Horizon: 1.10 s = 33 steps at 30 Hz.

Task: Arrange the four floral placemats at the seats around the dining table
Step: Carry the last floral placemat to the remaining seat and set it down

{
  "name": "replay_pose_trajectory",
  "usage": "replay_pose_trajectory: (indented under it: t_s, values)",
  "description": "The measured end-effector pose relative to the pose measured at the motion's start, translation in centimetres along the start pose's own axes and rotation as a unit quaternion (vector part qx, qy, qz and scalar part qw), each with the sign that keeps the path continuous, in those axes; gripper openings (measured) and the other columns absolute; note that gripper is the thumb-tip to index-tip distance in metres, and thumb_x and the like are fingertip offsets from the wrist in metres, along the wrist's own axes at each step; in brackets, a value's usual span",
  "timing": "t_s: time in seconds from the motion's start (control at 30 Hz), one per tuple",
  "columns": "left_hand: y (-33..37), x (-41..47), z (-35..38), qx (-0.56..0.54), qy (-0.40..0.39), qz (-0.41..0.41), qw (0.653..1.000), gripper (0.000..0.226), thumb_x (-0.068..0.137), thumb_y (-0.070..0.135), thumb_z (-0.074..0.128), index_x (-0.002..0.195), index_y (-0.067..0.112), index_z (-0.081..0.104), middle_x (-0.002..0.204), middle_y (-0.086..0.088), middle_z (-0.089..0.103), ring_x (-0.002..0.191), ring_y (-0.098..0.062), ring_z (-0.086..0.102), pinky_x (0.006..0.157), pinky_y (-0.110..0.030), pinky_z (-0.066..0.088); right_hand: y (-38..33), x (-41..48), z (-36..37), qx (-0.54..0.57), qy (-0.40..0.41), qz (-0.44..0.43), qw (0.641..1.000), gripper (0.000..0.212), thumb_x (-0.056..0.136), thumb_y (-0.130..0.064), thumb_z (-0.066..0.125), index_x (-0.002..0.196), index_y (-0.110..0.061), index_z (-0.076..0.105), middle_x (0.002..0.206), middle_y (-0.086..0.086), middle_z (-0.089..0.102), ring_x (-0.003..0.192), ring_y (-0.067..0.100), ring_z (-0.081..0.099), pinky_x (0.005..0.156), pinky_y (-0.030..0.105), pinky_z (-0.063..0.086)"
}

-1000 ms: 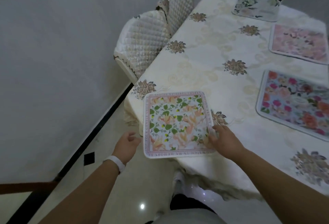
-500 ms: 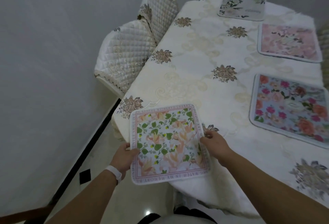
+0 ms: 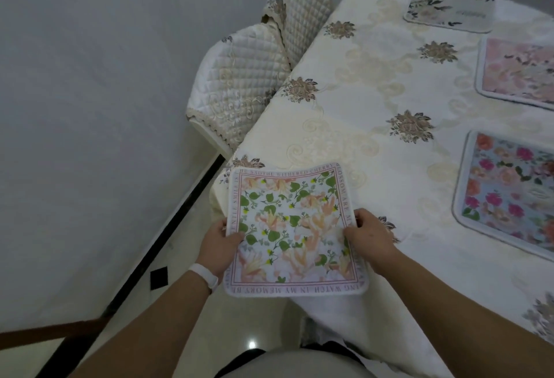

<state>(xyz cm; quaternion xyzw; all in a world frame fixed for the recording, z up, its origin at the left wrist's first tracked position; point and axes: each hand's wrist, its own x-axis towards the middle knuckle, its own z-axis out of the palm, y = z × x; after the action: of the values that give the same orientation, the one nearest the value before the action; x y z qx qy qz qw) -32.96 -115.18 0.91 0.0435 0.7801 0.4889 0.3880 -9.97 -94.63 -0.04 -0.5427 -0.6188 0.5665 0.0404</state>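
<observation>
Gripping soft square placemat (image 3: 295, 229) | left hand (image 3: 218, 246), right hand (image 3: 370, 236) pinch side edges | embroidered tablecloth (image 3: 359, 113)

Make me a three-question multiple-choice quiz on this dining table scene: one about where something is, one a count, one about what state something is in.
1. Where is the green-leaf placemat?
A. at the table's near corner, overhanging the edge
B. on a chair
C. on the floor

2. How many placemats show?
A. two
B. four
C. six

3. How is the green-leaf placemat handled?
A. lying untouched
B. held by one hand
C. gripped at both sides by the left hand and right hand

Answers: 1 A, its near edge hangs past the tablecloth; 2 B, the blue rose placemat, pink placemat and far pale placemat join it; 3 C, thumbs lie on its left and right edges.
</observation>
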Motion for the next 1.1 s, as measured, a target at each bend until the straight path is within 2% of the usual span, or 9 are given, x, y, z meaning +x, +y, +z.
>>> replay_pose_trajectory:
  t_s: [0.1, 0.2, 0.3, 0.4, 0.5, 0.63, 0.8, 0.9, 1.1]
  values:
    - [1.2, -0.2, -2.5, -0.029, 0.021, 0.014, 0.999, 0.016, 0.089, 0.005, 0.062, 0.096, 0.019, 0.062, 0.097, -0.013, 0.074, 0.081, -0.033, 0.073, 0.070, -0.050, 0.060, -2.5, 0.3, 1.3, -0.002, -0.014, -0.030, 0.999, 0.022, 0.081, -0.016, 0.058, 0.098, -0.030, 0.059, 0.095, -0.006, 0.071, 0.082, 0.018, 0.070, 0.069, 0.040, 0.058]
    - [2.1, -0.1, -5.4, -0.059, 0.039, 0.038, 0.997, 0.015, 0.088, 0.004, 0.062, 0.098, 0.016, 0.062, 0.094, -0.011, 0.075, 0.077, -0.029, 0.074, 0.061, -0.041, 0.060, -5.4, 0.4, 3.5, 0.017, -0.022, -0.052, 0.998, 0.021, 0.082, -0.009, 0.059, 0.093, -0.027, 0.060, 0.095, -0.004, 0.071, 0.081, 0.016, 0.070, 0.059, 0.031, 0.056]
    - [2.7, 0.5, -8.8, -0.084, 0.049, 0.042, 0.994, 0.020, 0.088, 0.005, 0.064, 0.107, 0.011, 0.060, 0.097, -0.011, 0.074, 0.078, -0.029, 0.074, 0.060, -0.041, 0.060, -8.4, 0.2, 6.2, 0.015, -0.020, -0.077, 0.997, 0.021, 0.081, -0.008, 0.058, 0.094, -0.025, 0.061, 0.094, -0.005, 0.071, 0.081, 0.014, 0.069, 0.059, 0.029, 0.055]
    - [3.4, 2.0, -12.4, -0.098, 0.060, 0.058, 0.992, 0.017, 0.088, 0.004, 0.064, 0.103, 0.013, 0.062, 0.095, -0.009, 0.074, 0.075, -0.027, 0.074, 0.054, -0.035, 0.058, -11.3, 0.0, 9.3, 0.015, -0.018, -0.095, 0.995, 0.022, 0.082, -0.008, 0.057, 0.094, -0.026, 0.060, 0.093, -0.008, 0.070, 0.080, 0.012, 0.070, 0.058, 0.028, 0.055]
    - [4.3, 4.3, -16.0, -0.103, 0.057, 0.060, 0.991, 0.022, 0.089, 0.007, 0.063, 0.110, 0.008, 0.059, 0.097, -0.011, 0.073, 0.073, -0.026, 0.074, 0.053, -0.036, 0.058, -14.4, -0.3, 12.7, 0.012, -0.008, -0.117, 0.993, 0.020, 0.084, -0.010, 0.056, 0.094, -0.027, 0.059, 0.093, -0.007, 0.069, 0.080, 0.012, 0.069, 0.057, 0.026, 0.053]
    - [6.6, 7.5, -21.5, -0.112, 0.033, 0.082, 0.990, 0.022, 0.090, 0.004, 0.061, 0.112, 0.003, 0.058, 0.099, -0.015, 0.071, 0.072, -0.031, 0.073, 0.055, -0.045, 0.060, -19.1, -0.6, 17.5, 0.013, 0.029, -0.129, 0.991, 0.019, 0.085, -0.010, 0.056, 0.093, -0.026, 0.059, 0.091, -0.007, 0.070, 0.076, 0.012, 0.070, 0.053, 0.025, 0.053]
    - [11.1, 11.2, -30.0, -0.109, 0.010, 0.134, 0.985, 0.011, 0.088, 0.004, 0.063, 0.095, 0.012, 0.060, 0.089, -0.007, 0.074, 0.067, -0.026, 0.073, 0.045, -0.035, 0.055, -24.8, -0.5, 24.7, 0.032, 0.066, -0.143, 0.987, 0.016, 0.083, -0.010, 0.058, 0.094, -0.022, 0.060, 0.091, -0.002, 0.070, 0.079, 0.017, 0.069, 0.056, 0.030, 0.053]
    - [13.5, 13.2, -33.9, -0.108, 0.004, 0.149, 0.983, 0.014, 0.087, 0.005, 0.064, 0.096, 0.014, 0.061, 0.089, -0.003, 0.075, 0.070, -0.025, 0.073, 0.046, -0.030, 0.054, -28.0, -0.5, 27.9, 0.054, 0.088, -0.157, 0.982, 0.018, 0.083, -0.008, 0.059, 0.095, -0.022, 0.060, 0.093, -0.002, 0.068, 0.081, 0.018, 0.067, 0.056, 0.029, 0.050]
    - [16.2, 16.6, -37.7, -0.109, -0.001, 0.173, 0.979, 0.017, 0.087, 0.002, 0.063, 0.093, 0.017, 0.060, 0.092, -0.006, 0.073, 0.069, -0.023, 0.073, 0.047, -0.031, 0.055, -32.4, 0.2, 31.1, 0.075, 0.092, -0.179, 0.977, 0.020, 0.086, -0.009, 0.060, 0.096, -0.025, 0.060, 0.094, -0.003, 0.068, 0.081, 0.016, 0.067, 0.057, 0.026, 0.050]
